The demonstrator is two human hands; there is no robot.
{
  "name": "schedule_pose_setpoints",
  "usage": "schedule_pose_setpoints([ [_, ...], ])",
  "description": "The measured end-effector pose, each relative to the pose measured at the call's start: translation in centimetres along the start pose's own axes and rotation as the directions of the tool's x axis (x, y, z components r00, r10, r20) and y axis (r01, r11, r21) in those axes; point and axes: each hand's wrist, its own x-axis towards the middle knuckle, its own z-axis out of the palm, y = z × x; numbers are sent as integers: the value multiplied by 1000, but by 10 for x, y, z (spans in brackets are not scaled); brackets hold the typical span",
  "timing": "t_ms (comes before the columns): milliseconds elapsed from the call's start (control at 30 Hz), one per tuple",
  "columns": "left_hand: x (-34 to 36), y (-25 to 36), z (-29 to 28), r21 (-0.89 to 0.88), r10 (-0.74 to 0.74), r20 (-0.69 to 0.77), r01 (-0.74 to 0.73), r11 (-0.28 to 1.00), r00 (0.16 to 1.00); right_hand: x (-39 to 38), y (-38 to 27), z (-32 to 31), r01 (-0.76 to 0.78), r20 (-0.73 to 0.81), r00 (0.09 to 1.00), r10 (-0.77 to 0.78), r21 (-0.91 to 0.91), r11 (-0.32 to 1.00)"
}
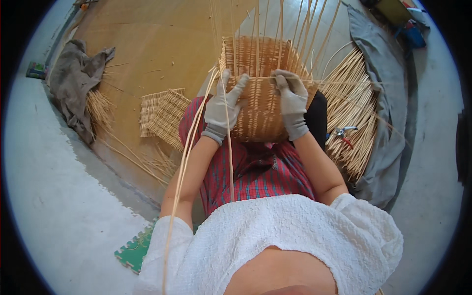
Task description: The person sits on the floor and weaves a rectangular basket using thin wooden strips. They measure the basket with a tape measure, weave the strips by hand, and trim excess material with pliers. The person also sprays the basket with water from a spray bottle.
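A woven tan basket (259,118) with long upright stakes sits on my lap over a red checked cloth (253,174). My left hand (225,103), in a pale grey glove, is closed on the basket's near edge at left, thumb raised beside the weave, with long loose canes (192,142) hanging past it. My right hand (291,98), gloved likewise, pinches a thin horizontal cane at the basket's edge on the right; that cane runs out to the right.
Woven mats (162,115) and loose canes lie left on plywood (142,39), near a grey cloth (71,78). Right, a cane bundle (351,103) and red-handled pruners (344,135) lie by a grey tarp (383,162). A green foam tile (132,250) is at lower left.
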Motion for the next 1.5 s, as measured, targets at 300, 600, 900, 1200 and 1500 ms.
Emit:
schedule_pose_setpoints([
  [300, 5, 11, 10, 262, 20, -6, -18, 965, 1000, 34, -38, -9, 357, 96, 930, -356, 11, 934],
  [600, 27, 97, 57, 161, 86, 66, -95, 982, 994, 61, -74, -29, 609, 265, 776, -573, -552, 570],
  [900, 30, 95, 47, 20, 147, -10, -146, 989, 989, -35, -57, -164, -129, -387, 921, -36, -392, 911],
  [1200, -1, -26, 46, -701, -401, -459, -46, 711, 792, -85, -49, 33, 711, 639, 691, -338, -518, 476],
  [1500, 15, -41, 32, -966, -397, 125, 21, -257, 909, -76, -47, 104, 700, 543, 714, -442, -563, 439],
])
